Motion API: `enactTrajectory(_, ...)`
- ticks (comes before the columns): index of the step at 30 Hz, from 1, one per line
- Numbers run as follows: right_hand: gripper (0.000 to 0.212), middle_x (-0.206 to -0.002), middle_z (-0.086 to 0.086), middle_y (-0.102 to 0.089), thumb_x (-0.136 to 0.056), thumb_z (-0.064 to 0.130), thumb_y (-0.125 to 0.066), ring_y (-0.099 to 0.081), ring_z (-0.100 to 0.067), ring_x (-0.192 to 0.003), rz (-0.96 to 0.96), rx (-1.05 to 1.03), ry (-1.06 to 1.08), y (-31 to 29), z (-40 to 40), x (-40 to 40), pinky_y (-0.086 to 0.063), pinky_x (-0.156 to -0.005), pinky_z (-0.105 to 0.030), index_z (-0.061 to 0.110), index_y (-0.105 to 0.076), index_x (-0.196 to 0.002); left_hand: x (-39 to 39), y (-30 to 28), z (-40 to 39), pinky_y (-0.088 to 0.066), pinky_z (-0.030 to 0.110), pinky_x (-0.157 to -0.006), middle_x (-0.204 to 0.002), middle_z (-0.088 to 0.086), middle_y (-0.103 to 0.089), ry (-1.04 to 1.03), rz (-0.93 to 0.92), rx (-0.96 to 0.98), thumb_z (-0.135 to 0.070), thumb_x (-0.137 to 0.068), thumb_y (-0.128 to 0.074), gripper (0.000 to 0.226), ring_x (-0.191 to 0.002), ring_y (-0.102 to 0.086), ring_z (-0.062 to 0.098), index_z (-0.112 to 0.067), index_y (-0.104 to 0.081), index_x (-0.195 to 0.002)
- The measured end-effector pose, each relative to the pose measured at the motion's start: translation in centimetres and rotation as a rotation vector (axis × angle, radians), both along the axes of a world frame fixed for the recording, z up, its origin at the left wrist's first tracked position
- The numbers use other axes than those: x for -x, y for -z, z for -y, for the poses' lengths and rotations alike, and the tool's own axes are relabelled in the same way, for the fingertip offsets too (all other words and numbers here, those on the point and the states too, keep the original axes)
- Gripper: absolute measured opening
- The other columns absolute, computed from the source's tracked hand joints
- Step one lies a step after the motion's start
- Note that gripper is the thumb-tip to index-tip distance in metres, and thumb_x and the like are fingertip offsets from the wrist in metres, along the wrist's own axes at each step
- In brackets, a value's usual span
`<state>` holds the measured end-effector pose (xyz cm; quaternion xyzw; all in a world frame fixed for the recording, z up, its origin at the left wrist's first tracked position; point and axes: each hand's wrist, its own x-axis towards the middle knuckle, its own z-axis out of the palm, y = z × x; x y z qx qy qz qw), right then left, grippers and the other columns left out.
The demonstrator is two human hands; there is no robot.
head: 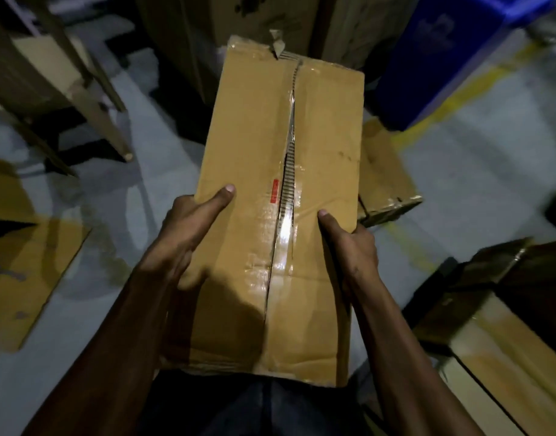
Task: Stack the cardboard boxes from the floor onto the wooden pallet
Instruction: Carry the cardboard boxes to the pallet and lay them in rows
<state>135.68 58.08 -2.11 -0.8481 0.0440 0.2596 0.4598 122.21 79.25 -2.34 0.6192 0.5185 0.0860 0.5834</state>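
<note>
- Nearest you, low in the frame, your two forearms run up to a long box [280, 196] held off the floor in front of your body, its taped seam running up the middle of the frame.
- Your left hand [188, 234] clasps the box's left edge: thumb laid flat on the top face, fingers wrapped down the side.
- Your right hand [349, 247] clasps the right edge the same way, thumb on top near the tape, fingers hidden under the side.
- At the left edge a flat sheet [28, 272] of cardboard lies on the floor [113, 190]; upper left stand pale wooden slats [91, 99], though you cannot tell whether these belong to the pallet.
- Just right of the held box, a small box [387, 180] sits on the floor, partly hidden behind it.
- Upper right is a blue bin [440, 51]; lower right a dark carton [490, 325].
- The step looks like the carry: box lifted, not yet placed.
- Next you would need to find the pallet, keep the box level, and set it down square. The split tape suggests a firm side grip matters.
</note>
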Motion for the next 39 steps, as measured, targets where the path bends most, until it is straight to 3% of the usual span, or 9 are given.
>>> enactTrajectory(4, 0.082, -0.119, 0.001, -0.069, -0.066, 0.08, -0.064, -0.063, -0.028, -0.109, 0.043, -0.024, 0.107, -2.6, 4.3, -4.9, -0.051, -0.099, -0.049, 0.025, -0.065, -0.127, -6.9, -3.0, 3.1, -0.056, 0.047, -0.091, -0.096, 0.0, -0.076, 0.106, 0.04, -0.008, -0.081, -0.056, -0.072, 0.069, -0.09, -0.072, 0.027, -0.022, -0.073, -0.093)
enactTrajectory(8, 0.087, -0.117, 0.0, -0.069, -0.059, 0.086, -0.058, -0.063, -0.029, -0.106, 0.086, -0.04, 0.234, -4.9, 8.4, -8.9, -0.052, -0.096, -0.052, 0.026, -0.063, -0.122, -14.0, -5.8, 6.2, -0.056, 0.046, -0.091, -0.097, 0.0, -0.076, 0.298, 0.096, -0.025, -0.068, -0.076, -0.072, 0.046, -0.092, -0.072, 0.025, -0.024, -0.072, -0.09)
enactTrajectory(13, 0.076, -0.116, -0.001, -0.067, -0.07, 0.08, -0.062, -0.062, -0.029, -0.107, 0.104, -0.045, 0.439, -5.9, 12.8, -13.4, -0.052, -0.096, -0.052, 0.024, -0.062, -0.121, -23.8, -7.4, 9.4, -0.057, 0.047, -0.09, -0.091, -0.003, -0.077, 0.5, 0.122, -0.031, -0.066, -0.076, -0.073, 0.045, -0.088, -0.072, 0.023, -0.023, -0.074, -0.089)
enactTrajectory(17, 0.068, -0.112, -0.001, -0.063, -0.079, 0.072, -0.065, -0.058, -0.027, -0.105, 0.091, -0.037, 0.624, -5.0, 16.4, -17.4, -0.049, -0.092, -0.041, 0.022, -0.06, -0.125, -32.2, -6.2, 12.2, -0.056, 0.045, -0.093, -0.095, -0.009, -0.077, 0.671, 0.139, -0.039, -0.077, -0.067, -0.073, 0.054, -0.092, -0.072, 0.018, -0.03, -0.077, -0.092)
enactTrajectory(23, 0.101, -0.118, -0.003, -0.066, -0.053, 0.089, -0.056, -0.06, -0.028, -0.109, 0.14, 0.005, 0.9, -4.9, 18.6, -24.1, -0.052, -0.095, -0.049, 0.022, -0.062, -0.128, -45.6, -4.9, 16.6, -0.057, 0.045, -0.085, -0.087, 0.001, -0.077, 0.937, 0.111, -0.033, -0.082, -0.066, -0.066, 0.071, -0.086, -0.071, 0.029, -0.017, -0.075, -0.093)
enactTrajectory(27, 0.073, -0.108, 0.001, -0.067, -0.071, 0.078, -0.066, -0.062, -0.025, -0.103, 0.167, 0.025, 1.072, -6.0, 20.6, -27.6, -0.053, -0.093, -0.05, 0.023, -0.064, -0.12, -53.7, -5.3, 20.1, -0.055, 0.05, -0.091, -0.097, 0.002, -0.075, 1.124, 0.103, -0.009, -0.094, -0.055, -0.062, 0.088, -0.093, -0.069, 0.028, -0.022, -0.07, -0.104)
enactTrajectory(31, 0.079, -0.102, 0.0, -0.067, -0.064, 0.086, -0.059, -0.063, -0.024, -0.095, 0.174, 0.081, 1.24, -6.6, 22.8, -28.7, -0.055, -0.088, -0.049, 0.024, -0.064, -0.112, -58.8, -6.3, 24.6, -0.054, 0.047, -0.092, -0.1, 0.004, -0.072, 1.27, 0.149, -0.071, -0.097, -0.049, -0.06, 0.096, -0.094, -0.066, 0.029, -0.02, -0.068, -0.105)
enactTrajectory(35, 0.052, -0.095, 0.004, -0.066, -0.08, 0.07, -0.066, -0.063, -0.022, -0.091, 0.219, 0.097, 1.42, -7.8, 25.6, -27.8, -0.055, -0.087, -0.045, 0.026, -0.063, -0.106, -61.2, -8.0, 30.2, -0.044, 0.032, -0.065, -0.073, 0.002, -0.062, 1.45, 0.198, -0.028, -0.087, -0.059, -0.065, 0.078, -0.069, -0.059, 0.027, -0.015, -0.067, -0.089)
enactTrajectory(39, 0.069, -0.095, 0.003, -0.068, -0.068, 0.082, -0.062, -0.064, -0.025, -0.091, 0.221, 0.123, 1.598, -8.4, 28.1, -25.9, -0.056, -0.087, -0.045, 0.022, -0.065, -0.103, -61.2, -9.3, 35.8, -0.055, 0.041, -0.077, -0.078, 0.0, -0.072, 1.631, 0.211, 0.063, -0.084, -0.058, -0.07, 0.077, -0.074, -0.068, 0.024, -0.016, -0.071, -0.094)
